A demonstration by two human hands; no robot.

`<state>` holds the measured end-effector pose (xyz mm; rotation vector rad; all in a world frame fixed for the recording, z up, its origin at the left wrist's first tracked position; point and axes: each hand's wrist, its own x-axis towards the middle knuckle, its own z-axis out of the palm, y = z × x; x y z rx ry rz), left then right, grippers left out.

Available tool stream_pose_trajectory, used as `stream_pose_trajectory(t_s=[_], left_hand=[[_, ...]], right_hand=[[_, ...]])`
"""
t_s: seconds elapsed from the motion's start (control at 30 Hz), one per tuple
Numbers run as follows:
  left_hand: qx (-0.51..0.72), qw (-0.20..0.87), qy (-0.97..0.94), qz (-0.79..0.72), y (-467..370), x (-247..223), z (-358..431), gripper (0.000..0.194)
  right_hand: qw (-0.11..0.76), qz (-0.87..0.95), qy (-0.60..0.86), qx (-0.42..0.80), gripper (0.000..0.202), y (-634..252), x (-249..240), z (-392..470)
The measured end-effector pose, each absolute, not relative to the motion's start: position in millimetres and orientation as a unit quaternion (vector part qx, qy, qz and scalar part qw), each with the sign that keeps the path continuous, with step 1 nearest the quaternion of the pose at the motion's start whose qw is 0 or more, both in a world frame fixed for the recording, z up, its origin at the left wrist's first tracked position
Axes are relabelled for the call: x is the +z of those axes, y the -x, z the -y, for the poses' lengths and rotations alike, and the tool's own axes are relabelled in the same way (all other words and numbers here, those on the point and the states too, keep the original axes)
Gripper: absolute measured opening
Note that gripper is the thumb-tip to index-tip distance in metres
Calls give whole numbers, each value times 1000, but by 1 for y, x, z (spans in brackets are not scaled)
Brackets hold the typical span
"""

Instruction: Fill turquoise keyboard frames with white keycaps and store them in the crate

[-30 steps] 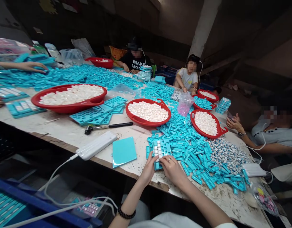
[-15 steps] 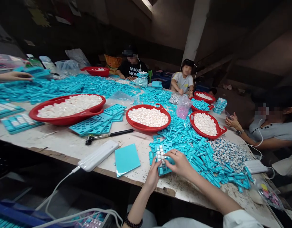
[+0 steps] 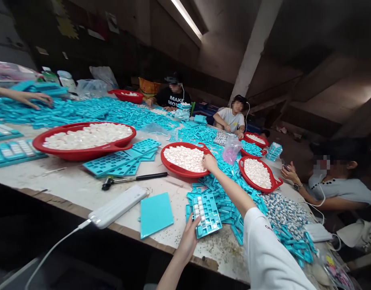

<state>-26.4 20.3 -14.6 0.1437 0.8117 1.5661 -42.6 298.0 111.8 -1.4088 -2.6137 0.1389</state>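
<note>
The teal frame (image 3: 214,211) sits just in from the near edge of the bench (image 3: 173,259), tilted, held in the left hand (image 3: 188,238) by its near left corner, the thumb lying over the face and the other fingers going out of sight beneath. White caps (image 3: 199,206) fill sockets along its left side, while those to the right gape. The right hand (image 3: 209,162) reaches into the right side of the red bowl (image 3: 177,170), its fingers down among loose white caps; whether they pinch one I cannot tell. The frame looks light, stiff and a little slick — thin glossy plastic, best taken by its rim, away from the sockets. The caps look small, hard and smooth, apt to slip, so a pinch on two opposite sides should suit them. Strips (image 3: 229,217) crowd the frame's far and right sides; whether it touches them is hard to see. To the left, bench surface shows between the frame and a flat teal panel (image 3: 157,215), with a power bank (image 3: 119,206) farther left and a hammer (image 3: 143,176) beyond. The near edge leaves little margin — the bowl's raised rim and the strips bound the path between the hands.
</note>
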Motion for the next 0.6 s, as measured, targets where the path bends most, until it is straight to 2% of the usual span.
stream_pose_trajectory(t_s=[0.17, 0.33, 0.6], left_hand=[[693, 623, -96, -350, 23, -26, -24, 77], [685, 612, -70, -390, 23, -30, -27, 74], [685, 620, -47, -380, 25, -3, -21, 68]], right_hand=[[64, 852, 517, 48, 35, 50, 105, -311], [68, 831, 548, 59, 35, 56, 105, -314], [156, 842, 503, 121, 35, 48, 99, -315]])
